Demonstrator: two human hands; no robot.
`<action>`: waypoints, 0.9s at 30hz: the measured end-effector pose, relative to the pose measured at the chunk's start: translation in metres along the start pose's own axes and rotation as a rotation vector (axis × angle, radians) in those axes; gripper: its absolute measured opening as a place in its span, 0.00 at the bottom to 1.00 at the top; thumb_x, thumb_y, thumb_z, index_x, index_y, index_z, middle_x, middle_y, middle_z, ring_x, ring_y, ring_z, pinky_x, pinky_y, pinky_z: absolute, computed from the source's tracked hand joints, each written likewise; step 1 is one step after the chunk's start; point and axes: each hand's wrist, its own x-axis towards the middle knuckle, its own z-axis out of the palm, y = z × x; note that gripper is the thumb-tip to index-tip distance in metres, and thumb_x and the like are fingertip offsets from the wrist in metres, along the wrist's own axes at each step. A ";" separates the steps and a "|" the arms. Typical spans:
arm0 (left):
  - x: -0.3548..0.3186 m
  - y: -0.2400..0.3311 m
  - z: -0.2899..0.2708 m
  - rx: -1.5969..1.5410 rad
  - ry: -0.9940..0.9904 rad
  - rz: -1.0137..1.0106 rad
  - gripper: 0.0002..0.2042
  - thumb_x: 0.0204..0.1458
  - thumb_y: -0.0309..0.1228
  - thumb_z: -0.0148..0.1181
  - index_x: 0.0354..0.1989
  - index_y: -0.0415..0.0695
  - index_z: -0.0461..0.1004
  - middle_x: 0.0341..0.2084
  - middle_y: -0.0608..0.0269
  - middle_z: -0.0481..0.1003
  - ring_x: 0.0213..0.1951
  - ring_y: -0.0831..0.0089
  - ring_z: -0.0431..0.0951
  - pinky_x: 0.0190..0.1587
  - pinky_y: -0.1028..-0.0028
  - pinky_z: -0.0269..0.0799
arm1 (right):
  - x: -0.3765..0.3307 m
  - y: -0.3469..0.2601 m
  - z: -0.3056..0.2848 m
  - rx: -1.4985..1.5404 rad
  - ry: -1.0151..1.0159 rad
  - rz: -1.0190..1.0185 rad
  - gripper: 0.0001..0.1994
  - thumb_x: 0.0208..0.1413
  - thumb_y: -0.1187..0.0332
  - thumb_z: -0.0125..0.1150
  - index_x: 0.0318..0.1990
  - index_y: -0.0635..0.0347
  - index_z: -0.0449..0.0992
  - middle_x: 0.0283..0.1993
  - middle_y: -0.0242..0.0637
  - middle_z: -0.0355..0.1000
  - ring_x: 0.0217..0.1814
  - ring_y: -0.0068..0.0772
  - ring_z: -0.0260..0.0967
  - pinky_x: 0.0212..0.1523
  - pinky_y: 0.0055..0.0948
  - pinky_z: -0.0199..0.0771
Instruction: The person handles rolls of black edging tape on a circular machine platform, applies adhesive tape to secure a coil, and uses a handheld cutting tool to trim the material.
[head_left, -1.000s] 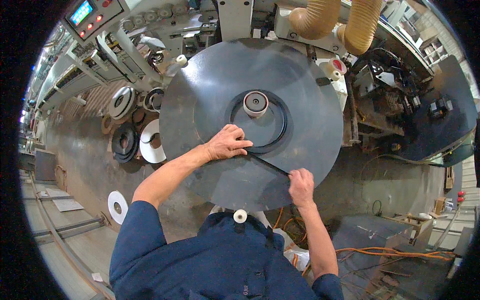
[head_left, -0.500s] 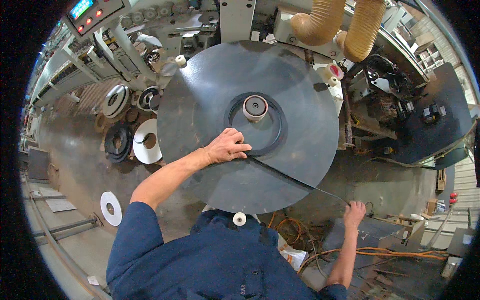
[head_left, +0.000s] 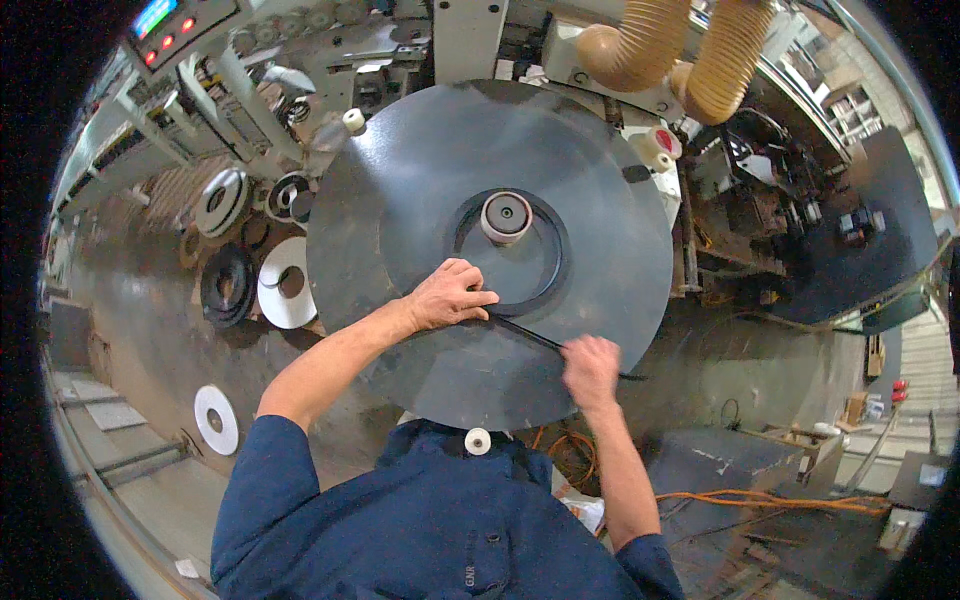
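- One broad, round, dark grey disc (head_left: 625,250) fills the middle, its surface smooth and faintly scuffed, with a bright sheen toward the far left.
- At its centre rises a pale hub (head_left: 507,217) with a dark cap; a black coil (head_left: 561,255) lies around it.
- The black strip (head_left: 528,332) runs from the coil's near side across the disc toward the right.
- The left hand (head_left: 450,295) rests bent-fingered where strip meets coil; whether it pinches, I cannot tell.
- The right hand (head_left: 592,370), slightly blurred, is closed around the strip, a tail of it poking out beyond.
- Left floor: black (head_left: 229,285) and white rolls (head_left: 288,284).
- Upper right: ribbed tan ducts (head_left: 735,60); lower right: orange cables (head_left: 770,500).
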 end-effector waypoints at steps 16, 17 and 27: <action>-0.001 0.004 0.002 -0.004 0.001 -0.014 0.16 0.50 0.46 0.63 0.46 0.56 0.77 0.30 0.66 0.66 0.38 0.65 0.67 0.47 0.63 0.61 | 0.019 -0.045 -0.006 -0.054 -0.090 0.156 0.20 0.42 0.63 0.70 0.44 0.58 0.74 0.43 0.41 0.72 0.49 0.48 0.68 0.52 0.45 0.64; 0.002 0.004 0.000 -0.001 0.001 -0.017 0.16 0.50 0.46 0.63 0.46 0.56 0.77 0.30 0.66 0.66 0.38 0.65 0.67 0.47 0.63 0.61 | 0.023 -0.055 0.017 -0.064 -0.062 0.136 0.17 0.43 0.63 0.70 0.41 0.56 0.75 0.40 0.39 0.72 0.46 0.46 0.68 0.51 0.44 0.64; 0.000 0.002 0.004 -0.013 0.002 -0.004 0.16 0.49 0.45 0.64 0.44 0.56 0.77 0.32 0.66 0.66 0.39 0.65 0.68 0.47 0.63 0.62 | 0.014 -0.025 0.017 -0.066 -0.060 0.055 0.05 0.47 0.67 0.66 0.31 0.51 0.76 0.32 0.30 0.70 0.41 0.38 0.67 0.47 0.41 0.62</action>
